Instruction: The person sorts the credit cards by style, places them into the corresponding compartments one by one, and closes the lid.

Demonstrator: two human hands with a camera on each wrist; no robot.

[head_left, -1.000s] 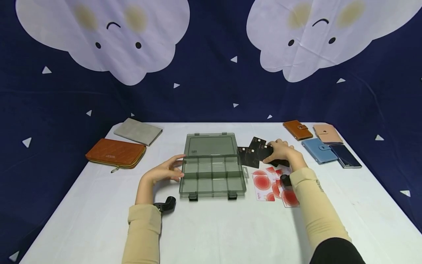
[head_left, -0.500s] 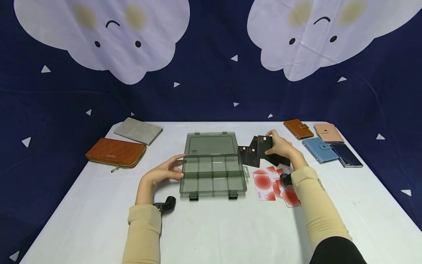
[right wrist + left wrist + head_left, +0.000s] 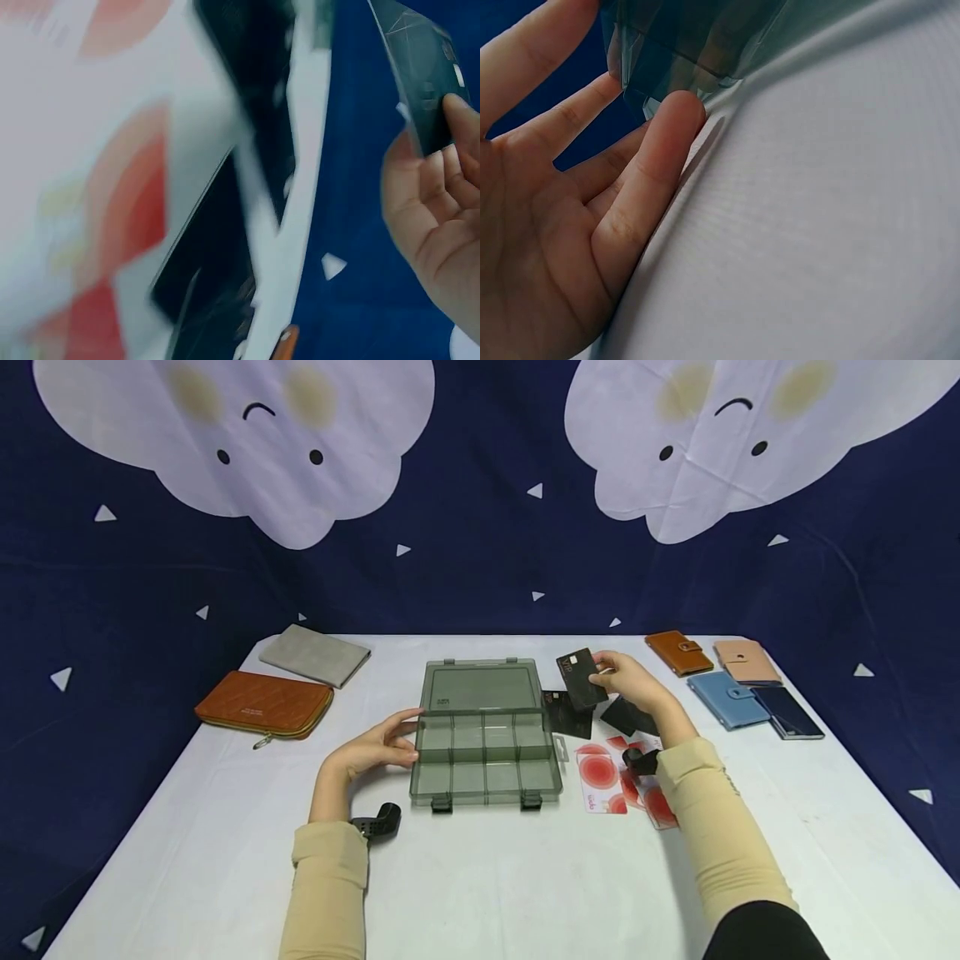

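My right hand [image 3: 628,680] pinches a black card [image 3: 578,673] marked VIP, raised above the other black cards. In the right wrist view, the card [image 3: 421,75] stands tilted between thumb and fingers. Below it on the table lie more black cards [image 3: 567,717], and another dark card [image 3: 627,717] lies under the right wrist. My left hand [image 3: 375,747] touches the left side of an open, see-through green divided box [image 3: 484,777]. Its fingers are spread; in the left wrist view the thumb [image 3: 667,139] reaches the box's wall [image 3: 686,56].
Red-and-white cards [image 3: 600,772] lie right of the box, partly beneath the right wrist camera. At the back right are a brown wallet [image 3: 675,652], a pink one [image 3: 746,662], a blue one [image 3: 727,700] and a dark phone [image 3: 787,712]. Brown [image 3: 262,702] and grey [image 3: 315,656] wallets lie left.
My right hand has taken a black card from among the others, lifted it and carried it slightly left and back. The left hand has stayed at the box.
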